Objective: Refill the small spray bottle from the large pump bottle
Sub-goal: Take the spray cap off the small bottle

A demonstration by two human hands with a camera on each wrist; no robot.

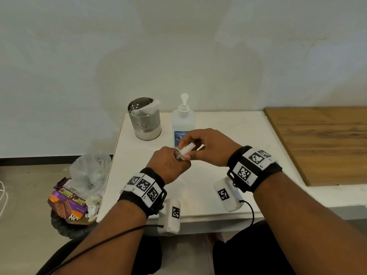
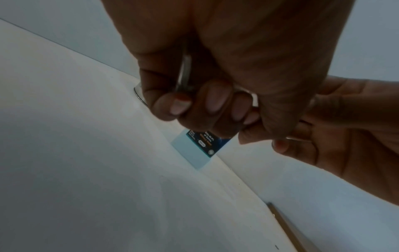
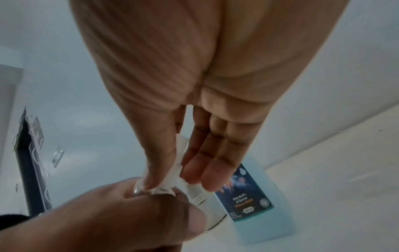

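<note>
My left hand [image 1: 171,164] is curled round the body of the small clear spray bottle [image 1: 180,156], held above the white table [image 1: 218,135]. Only slivers of the bottle [image 2: 183,71] show between the curled fingers in the left wrist view. My right hand [image 1: 200,144] pinches the bottle's white cap [image 1: 187,148] between thumb and fingers; that cap [image 3: 172,172] shows at my fingertips in the right wrist view. The large pump bottle [image 1: 183,124] stands upright just behind both hands, with a white pump head and a blue label [image 3: 246,192].
A perforated steel cup [image 1: 144,121] holding white tissue stands left of the pump bottle. A wooden board [image 1: 325,143] covers the table's right side. Left of the table on the floor sits a bin [image 1: 79,197] with a plastic bag and wrappers.
</note>
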